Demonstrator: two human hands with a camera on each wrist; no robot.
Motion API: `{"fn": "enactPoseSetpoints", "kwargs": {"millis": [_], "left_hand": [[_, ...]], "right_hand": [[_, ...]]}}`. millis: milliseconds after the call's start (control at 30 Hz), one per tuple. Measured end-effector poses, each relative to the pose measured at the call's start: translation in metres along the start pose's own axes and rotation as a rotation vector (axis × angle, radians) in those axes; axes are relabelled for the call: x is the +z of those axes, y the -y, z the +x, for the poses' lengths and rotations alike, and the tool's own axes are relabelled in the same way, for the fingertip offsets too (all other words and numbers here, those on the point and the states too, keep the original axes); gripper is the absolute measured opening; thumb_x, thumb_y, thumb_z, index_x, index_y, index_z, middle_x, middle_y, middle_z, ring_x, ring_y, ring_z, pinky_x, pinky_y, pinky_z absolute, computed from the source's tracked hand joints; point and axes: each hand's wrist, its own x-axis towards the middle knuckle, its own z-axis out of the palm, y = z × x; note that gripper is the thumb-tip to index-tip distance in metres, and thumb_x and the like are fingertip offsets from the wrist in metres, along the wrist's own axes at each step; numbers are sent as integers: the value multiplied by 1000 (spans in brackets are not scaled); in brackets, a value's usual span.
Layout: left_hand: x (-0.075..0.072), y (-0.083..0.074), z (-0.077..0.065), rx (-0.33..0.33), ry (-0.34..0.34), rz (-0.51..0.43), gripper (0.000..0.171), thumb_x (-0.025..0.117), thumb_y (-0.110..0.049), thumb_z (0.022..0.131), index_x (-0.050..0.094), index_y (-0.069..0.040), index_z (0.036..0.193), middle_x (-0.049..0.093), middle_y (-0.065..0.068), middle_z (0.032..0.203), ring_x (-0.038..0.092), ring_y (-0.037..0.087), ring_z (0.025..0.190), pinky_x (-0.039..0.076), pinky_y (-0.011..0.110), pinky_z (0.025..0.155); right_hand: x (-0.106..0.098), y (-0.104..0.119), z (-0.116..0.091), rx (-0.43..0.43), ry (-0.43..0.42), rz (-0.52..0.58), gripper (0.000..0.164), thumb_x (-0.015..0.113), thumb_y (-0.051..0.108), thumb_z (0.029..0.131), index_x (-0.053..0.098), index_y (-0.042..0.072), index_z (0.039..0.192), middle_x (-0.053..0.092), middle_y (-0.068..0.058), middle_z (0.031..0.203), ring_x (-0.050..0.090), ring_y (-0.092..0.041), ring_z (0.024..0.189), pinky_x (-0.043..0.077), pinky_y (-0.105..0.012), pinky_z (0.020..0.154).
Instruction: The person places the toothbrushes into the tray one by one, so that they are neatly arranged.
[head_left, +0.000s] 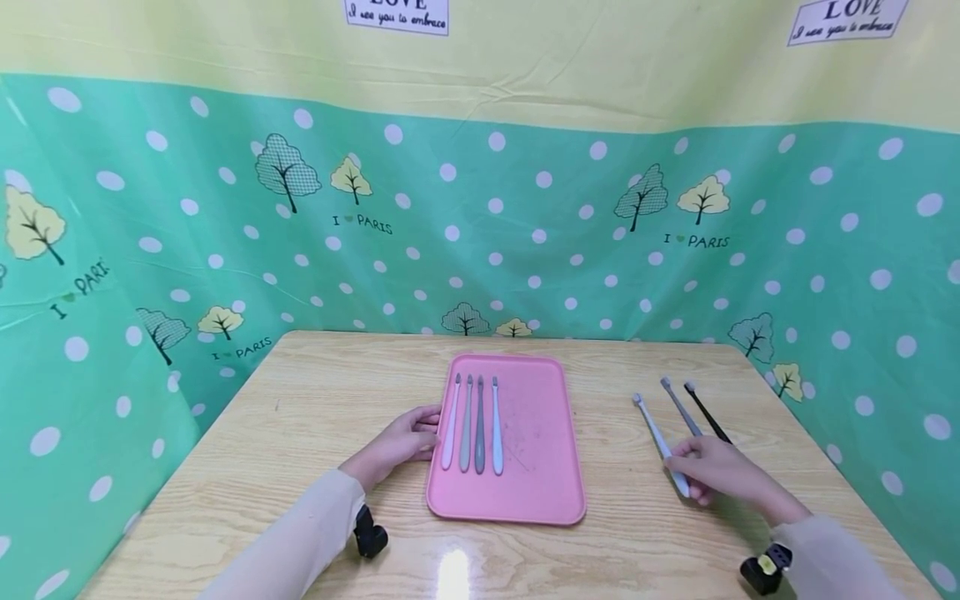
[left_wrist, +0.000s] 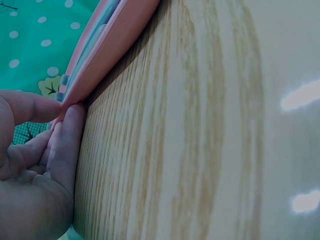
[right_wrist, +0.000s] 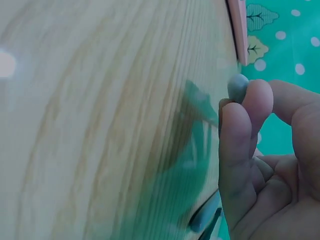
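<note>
My left hand (head_left: 396,447) grips the left edge of a pink tray (head_left: 538,433), with thumb and fingertips at its rim (left_wrist: 117,42) in the left wrist view. Several toothbrushes (head_left: 480,433) lie side by side on the tray's left half, heads pointing away. On the right, my right hand (head_left: 716,472) pinches a light blue toothbrush (head_left: 651,427) near its handle end. The rounded handle tip (right_wrist: 237,87) sticks out between thumb and finger in the right wrist view. A grey toothbrush (head_left: 680,407) and a black toothbrush (head_left: 707,412) lie just beyond that hand, their handle ends partly hidden.
Both hands work over a light wooden table (head_left: 337,375). A green dotted curtain (head_left: 495,250) hangs behind the table and along its sides. Each wrist carries a small black camera, such as the left one (head_left: 369,533).
</note>
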Motion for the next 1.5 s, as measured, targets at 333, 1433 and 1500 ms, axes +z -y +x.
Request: {"fn": "enactPoseSetpoints", "kwargs": {"millis": [333,1433,1500], "left_hand": [[1,1,3,-13,-18,-11,64,59,3,90,37,3,151,47,22,133,56,29,113,60,38,89],[2,-2,1,-14,-29,-6,65,60,3,90,37,1,151,48,20,134,56,29,114,60,38,90],[2,-1,1,-13,-30,-8,65,60,4,90,37,2,151,48,21,134,56,29,115,60,39,90]], "right_hand": [[18,14,13,0,14,108,43,65,23,97,53,-11,121,59,-8,68,58,-16,57,58,-28,51],[75,78,56,-134,239,389,59,64,22,98,43,-14,139,60,-6,71,59,-10,60,58,-22,57],[80,80,57,-139,240,408,60,64,22,97,42,-15,139,60,-5,70,59,-9,60,58,-22,57]]}}
